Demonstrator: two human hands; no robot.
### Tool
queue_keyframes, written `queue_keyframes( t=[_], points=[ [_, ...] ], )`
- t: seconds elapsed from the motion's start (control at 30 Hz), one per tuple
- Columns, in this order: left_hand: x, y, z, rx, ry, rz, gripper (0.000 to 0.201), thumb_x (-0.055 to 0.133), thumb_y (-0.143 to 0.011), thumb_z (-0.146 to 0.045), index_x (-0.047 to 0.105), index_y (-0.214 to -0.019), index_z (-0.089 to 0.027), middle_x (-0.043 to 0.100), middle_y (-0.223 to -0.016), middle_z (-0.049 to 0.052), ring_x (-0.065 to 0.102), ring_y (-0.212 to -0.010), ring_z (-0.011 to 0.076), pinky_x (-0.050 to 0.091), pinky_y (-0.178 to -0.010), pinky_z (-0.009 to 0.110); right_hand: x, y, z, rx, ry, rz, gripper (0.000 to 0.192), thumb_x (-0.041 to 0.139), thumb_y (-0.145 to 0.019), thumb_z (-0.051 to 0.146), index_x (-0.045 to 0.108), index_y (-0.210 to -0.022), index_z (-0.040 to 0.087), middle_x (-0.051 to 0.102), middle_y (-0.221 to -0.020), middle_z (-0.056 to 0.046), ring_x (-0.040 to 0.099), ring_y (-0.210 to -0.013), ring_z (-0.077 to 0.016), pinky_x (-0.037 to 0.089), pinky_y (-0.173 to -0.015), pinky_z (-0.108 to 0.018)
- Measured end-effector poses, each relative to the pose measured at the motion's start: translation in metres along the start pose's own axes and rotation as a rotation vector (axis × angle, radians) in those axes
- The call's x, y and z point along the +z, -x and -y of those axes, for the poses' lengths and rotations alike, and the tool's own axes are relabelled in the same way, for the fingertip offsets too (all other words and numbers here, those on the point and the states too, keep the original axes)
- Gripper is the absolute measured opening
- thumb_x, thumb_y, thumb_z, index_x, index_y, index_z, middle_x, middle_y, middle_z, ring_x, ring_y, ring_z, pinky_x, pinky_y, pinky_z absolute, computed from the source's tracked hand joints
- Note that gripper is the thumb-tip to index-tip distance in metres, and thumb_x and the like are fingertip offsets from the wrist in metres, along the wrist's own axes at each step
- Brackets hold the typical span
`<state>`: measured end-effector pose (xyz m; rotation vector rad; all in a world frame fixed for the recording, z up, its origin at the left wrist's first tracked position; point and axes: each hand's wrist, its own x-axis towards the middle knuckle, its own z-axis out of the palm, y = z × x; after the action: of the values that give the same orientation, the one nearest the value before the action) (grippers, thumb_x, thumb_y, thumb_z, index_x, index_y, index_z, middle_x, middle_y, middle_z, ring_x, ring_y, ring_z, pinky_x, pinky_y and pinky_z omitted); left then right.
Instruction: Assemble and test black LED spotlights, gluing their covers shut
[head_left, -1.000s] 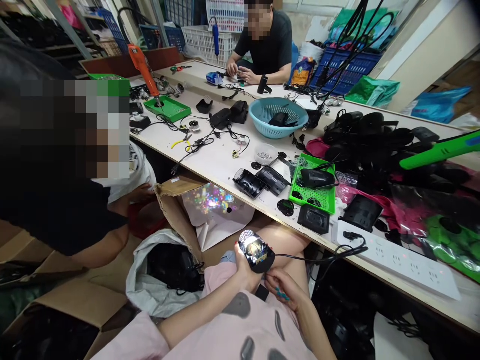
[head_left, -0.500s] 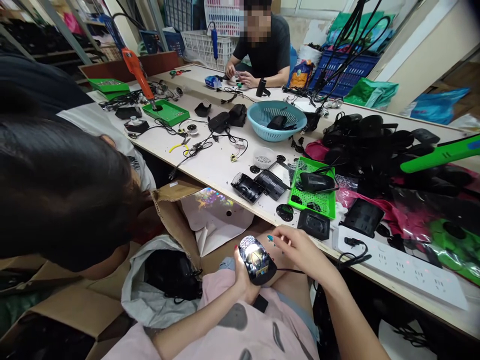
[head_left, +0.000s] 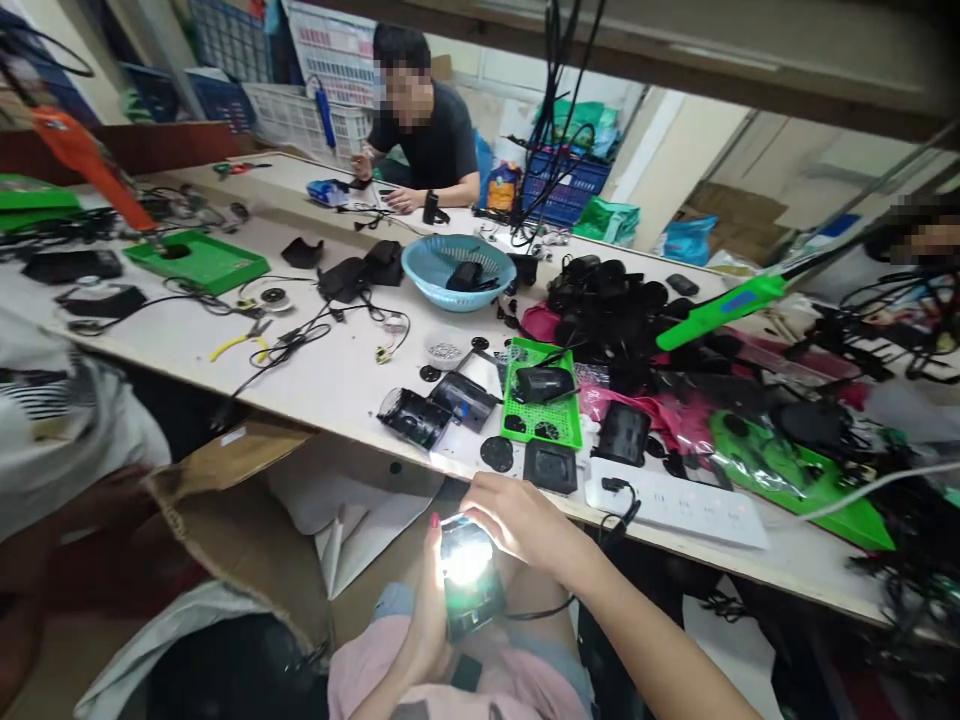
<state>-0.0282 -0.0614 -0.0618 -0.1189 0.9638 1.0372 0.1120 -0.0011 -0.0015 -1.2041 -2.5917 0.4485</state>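
Over my lap is a small black lamp unit [head_left: 480, 603] with an open front, a bright white light glaring inside and a cable at its lower right. My left hand [head_left: 427, 610] is wrapped round its left side, the thumb along the edge. My right hand [head_left: 521, 520] is bent over the top, its fingers curled at the upper rim; glare and the fingers hide what they grip there. On the table edge just beyond lie an open black housing [head_left: 414, 416], a black square plate [head_left: 550, 467] and a round black disc [head_left: 496, 454].
A green tray [head_left: 541, 425] holds black parts beside a white power strip [head_left: 675, 505]. Further back are a blue colander [head_left: 459, 300], yellow pliers [head_left: 238, 348] and an orange screwdriver [head_left: 90, 165]. A green screwdriver [head_left: 720, 310] hangs at right. A person [head_left: 427, 130] sits opposite.
My view has swung to the right. My right hand has moved from beside the lamp unit onto its top edge, and the unit now stands more upright, its light glaring towards me.
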Motion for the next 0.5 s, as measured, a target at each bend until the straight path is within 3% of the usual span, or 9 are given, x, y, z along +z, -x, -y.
queue_keyframes(
  t=[0.17, 0.3, 0.4, 0.5],
  points=[
    [0.016, -0.002, -0.001, 0.122, -0.190, -0.129, 0.045, 0.060, -0.092, -0.041, 0.059, -0.133, -0.023, 0.063, -0.139, 0.006, 0.047, -0.140, 0.0265, 0.038, -0.117, 0.039, -0.019, 0.014, -0.002, -0.072, 0.223, -0.060, 0.004, 0.055, -0.090, 0.013, 0.055, -0.088, 0.016, 0.058, -0.090, -0.009, 0.053, -0.078, -0.0223, 0.031, -0.053, -0.032],
    [0.039, -0.001, 0.006, 0.166, -0.290, -0.104, 0.044, 0.058, -0.093, -0.041, 0.059, -0.133, -0.022, 0.056, -0.147, 0.004, 0.034, -0.148, 0.0220, 0.025, -0.124, 0.033, -0.030, 0.025, -0.008, -0.094, 0.303, -0.131, 0.016, 0.045, -0.088, 0.004, 0.052, -0.084, 0.018, 0.053, -0.081, -0.006, 0.048, -0.072, -0.0206, 0.024, -0.048, -0.032],
    [0.056, -0.003, -0.001, 0.096, -0.284, -0.117, 0.038, 0.056, -0.094, -0.042, 0.065, -0.122, -0.018, 0.067, -0.134, 0.009, 0.050, -0.138, 0.0260, 0.037, -0.118, 0.037, -0.042, 0.034, -0.021, -0.088, 0.222, -0.279, 0.020, 0.039, -0.088, 0.004, 0.050, -0.082, 0.020, 0.051, -0.077, -0.004, 0.046, -0.067, -0.0183, 0.028, -0.048, -0.030],
    [0.063, -0.006, -0.023, 0.000, -0.313, -0.195, 0.035, 0.054, -0.094, -0.043, 0.070, -0.108, -0.015, 0.079, -0.092, 0.012, 0.072, -0.106, 0.0326, 0.058, -0.095, 0.045, -0.065, 0.049, -0.043, 0.023, 0.130, -0.519, 0.022, 0.034, -0.092, 0.004, 0.049, -0.087, 0.020, 0.048, -0.076, -0.004, 0.049, -0.068, -0.0175, 0.040, -0.057, -0.029]
  ],
)
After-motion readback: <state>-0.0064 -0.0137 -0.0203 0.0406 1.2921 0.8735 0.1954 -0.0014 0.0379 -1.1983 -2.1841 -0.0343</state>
